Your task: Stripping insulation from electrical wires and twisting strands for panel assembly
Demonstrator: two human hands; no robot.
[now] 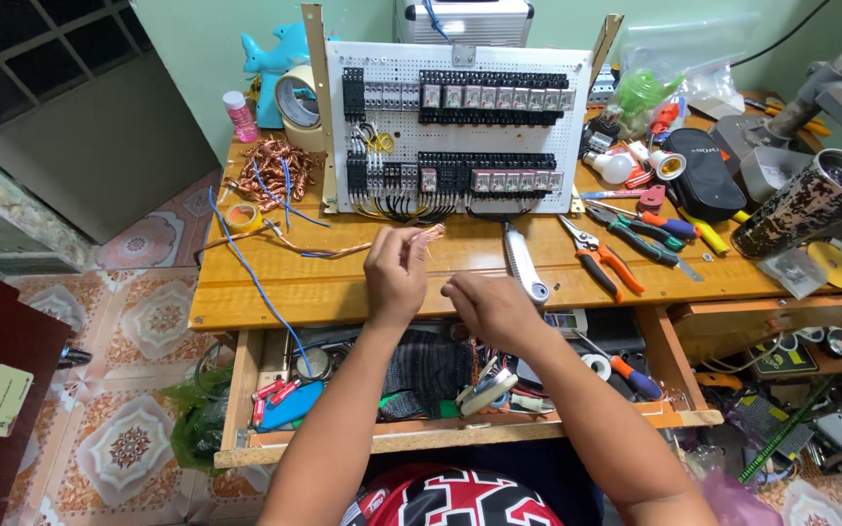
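Left hand (397,273) is raised over the wooden workbench (275,292), fingertips pinching a bare copper wire (428,234) whose end points toward the white perforated panel (460,127). Right hand (489,307) hovers loosely curled just beside it — whether it grips anything I cannot tell. Black relays already fill two rows on that panel, and few leads run from them, so most wiring seems left. Further copper scrap (270,170) lies at the panel's left — beside a pink bottle (241,117).
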